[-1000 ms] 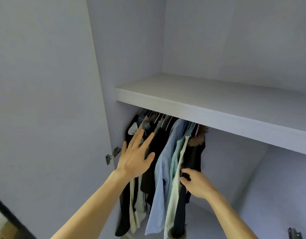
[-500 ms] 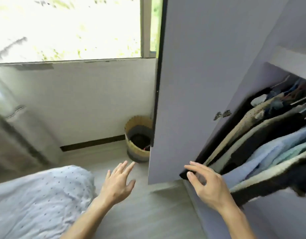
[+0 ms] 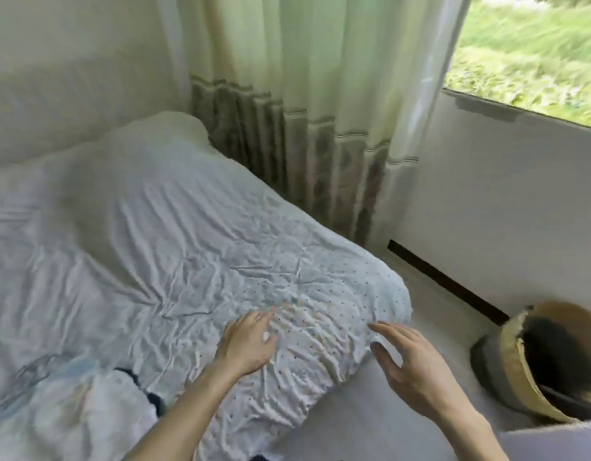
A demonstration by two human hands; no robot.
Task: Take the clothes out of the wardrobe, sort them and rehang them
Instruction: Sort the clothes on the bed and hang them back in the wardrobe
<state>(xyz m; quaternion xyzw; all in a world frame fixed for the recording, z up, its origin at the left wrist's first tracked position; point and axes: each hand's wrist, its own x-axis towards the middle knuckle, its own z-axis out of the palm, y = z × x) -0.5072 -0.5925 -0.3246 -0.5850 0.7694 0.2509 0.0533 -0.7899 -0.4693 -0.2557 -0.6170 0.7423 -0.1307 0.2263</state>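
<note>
The wardrobe and its hanging clothes are out of view. I face a bed (image 3: 161, 234) covered by a wrinkled, pale dotted sheet. My left hand (image 3: 249, 342) hovers over the bed's near right corner with fingers spread, holding nothing. My right hand (image 3: 410, 367) is beside it, off the bed's edge above the floor, fingers loosely extended and empty. A light garment with a dark collar (image 3: 88, 404) lies on the bed at the lower left.
A woven basket (image 3: 533, 364) with dark contents stands on the floor at the right, below the white wall and window (image 3: 533, 51). Pale curtains (image 3: 304, 111) hang behind the bed. A strip of pale floor (image 3: 364, 417) runs between bed and basket.
My view has swung left from the wardrobe to the bed. My right hand let go of the hanging clothes, and both empty hands now hover at the bed's corner.
</note>
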